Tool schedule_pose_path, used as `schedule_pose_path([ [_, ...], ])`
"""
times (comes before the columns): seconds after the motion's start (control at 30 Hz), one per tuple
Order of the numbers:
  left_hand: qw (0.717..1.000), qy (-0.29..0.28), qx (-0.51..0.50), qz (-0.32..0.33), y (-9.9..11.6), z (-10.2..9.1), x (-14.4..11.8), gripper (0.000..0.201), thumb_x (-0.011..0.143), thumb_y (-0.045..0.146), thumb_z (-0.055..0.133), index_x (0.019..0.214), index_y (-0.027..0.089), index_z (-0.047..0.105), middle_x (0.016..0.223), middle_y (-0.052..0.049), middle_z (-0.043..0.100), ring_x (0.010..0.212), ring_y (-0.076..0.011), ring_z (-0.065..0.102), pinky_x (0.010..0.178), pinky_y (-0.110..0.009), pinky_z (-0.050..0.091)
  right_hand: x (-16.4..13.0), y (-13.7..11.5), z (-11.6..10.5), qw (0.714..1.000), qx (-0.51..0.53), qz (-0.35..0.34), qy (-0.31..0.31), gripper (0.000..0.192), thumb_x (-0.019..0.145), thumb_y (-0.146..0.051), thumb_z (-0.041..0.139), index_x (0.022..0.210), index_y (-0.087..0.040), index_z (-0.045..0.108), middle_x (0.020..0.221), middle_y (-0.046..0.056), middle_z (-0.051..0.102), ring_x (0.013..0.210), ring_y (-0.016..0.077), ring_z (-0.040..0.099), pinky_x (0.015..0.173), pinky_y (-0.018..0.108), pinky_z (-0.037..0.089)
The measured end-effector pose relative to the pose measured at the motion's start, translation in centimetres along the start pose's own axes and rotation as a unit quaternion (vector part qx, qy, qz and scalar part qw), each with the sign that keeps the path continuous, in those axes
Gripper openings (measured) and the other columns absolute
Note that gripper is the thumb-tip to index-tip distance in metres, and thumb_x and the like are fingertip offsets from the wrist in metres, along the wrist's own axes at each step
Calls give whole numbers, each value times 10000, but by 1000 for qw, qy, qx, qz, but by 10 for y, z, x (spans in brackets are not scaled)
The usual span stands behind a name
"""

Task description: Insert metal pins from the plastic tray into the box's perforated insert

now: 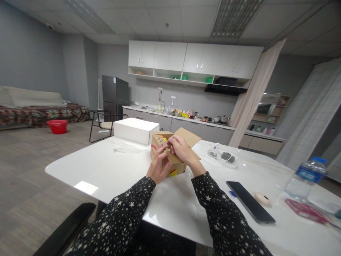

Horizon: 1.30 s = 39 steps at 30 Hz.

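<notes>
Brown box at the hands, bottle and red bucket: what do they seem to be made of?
The brown box looks like matte cardboard: tan, stiff-looking sides and a flat raised flap. The bottle seems glossy clear plastic, being see-through with a shiny surface. The red bucket is probably smooth plastic, judging by its even colour; distance leaves this open.
</notes>
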State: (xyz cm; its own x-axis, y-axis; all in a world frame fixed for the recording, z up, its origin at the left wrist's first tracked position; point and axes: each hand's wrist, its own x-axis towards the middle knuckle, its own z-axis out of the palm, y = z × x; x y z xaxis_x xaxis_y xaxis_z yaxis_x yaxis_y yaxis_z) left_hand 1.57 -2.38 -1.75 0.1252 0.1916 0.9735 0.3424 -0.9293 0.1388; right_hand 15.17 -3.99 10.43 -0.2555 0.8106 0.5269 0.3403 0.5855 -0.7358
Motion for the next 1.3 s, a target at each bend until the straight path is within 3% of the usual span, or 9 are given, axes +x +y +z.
schedule_pose_path([
  [0.17,1000,3,6,-3,1,-1,0,310,984,290,533,1280,216,476,1491,-178,471,1499,-320,344,1156,-606,393,2,3,-7,997,-71,-6,-3,244,919,-322,402,932,-216,621,972,38,685,951,199,612,880,337,470],
  [0.27,1000,4,10,-4,1,0,-1,309,985,306,536,1276,218,478,1486,-179,475,1495,-325,348,1146,-611,401,-1,2,-11,986,-162,28,-28,257,915,-323,422,1005,-241,648,1144,51,685,1131,253,574,1029,447,405],
  [0.4,1000,2,12,-4,-1,1,-2,322,986,316,536,1288,218,482,1501,-180,463,1501,-326,338,1142,-609,404,-6,-6,-13,968,-234,55,-74,304,940,-378,415,1107,-270,645,1256,62,657,1235,312,529,1089,581,325],
  [0.6,1000,3,17,-7,-2,0,-3,328,978,311,545,1290,229,484,1507,-166,465,1496,-322,352,1150,-611,393,-8,-15,-18,961,-226,60,-145,355,958,-376,386,1228,-267,590,1348,74,628,1265,313,530,1089,582,336],
  [0.8,1000,3,19,-2,-1,0,-2,345,980,328,543,1305,233,480,1504,-167,463,1486,-331,365,1149,-622,391,-5,-5,-17,955,-245,47,-159,366,955,-363,419,1278,-248,547,1390,95,604,1284,313,531,1079,556,363],
  [1.1,1000,-10,16,-10,0,-1,-2,331,999,339,512,1310,233,469,1510,-164,447,1509,-330,320,1155,-606,402,-5,5,-16,957,-234,22,-172,349,934,-292,473,1267,-237,561,1391,92,608,1285,298,521,1152,591,243],
  [1.3,1000,-5,24,-15,2,-1,-1,289,989,331,526,1256,229,480,1495,-163,472,1495,-327,351,1141,-618,407,-6,2,-22,961,-216,67,-157,376,920,-274,441,1267,-256,584,1376,72,619,1231,292,543,1062,500,396],
])
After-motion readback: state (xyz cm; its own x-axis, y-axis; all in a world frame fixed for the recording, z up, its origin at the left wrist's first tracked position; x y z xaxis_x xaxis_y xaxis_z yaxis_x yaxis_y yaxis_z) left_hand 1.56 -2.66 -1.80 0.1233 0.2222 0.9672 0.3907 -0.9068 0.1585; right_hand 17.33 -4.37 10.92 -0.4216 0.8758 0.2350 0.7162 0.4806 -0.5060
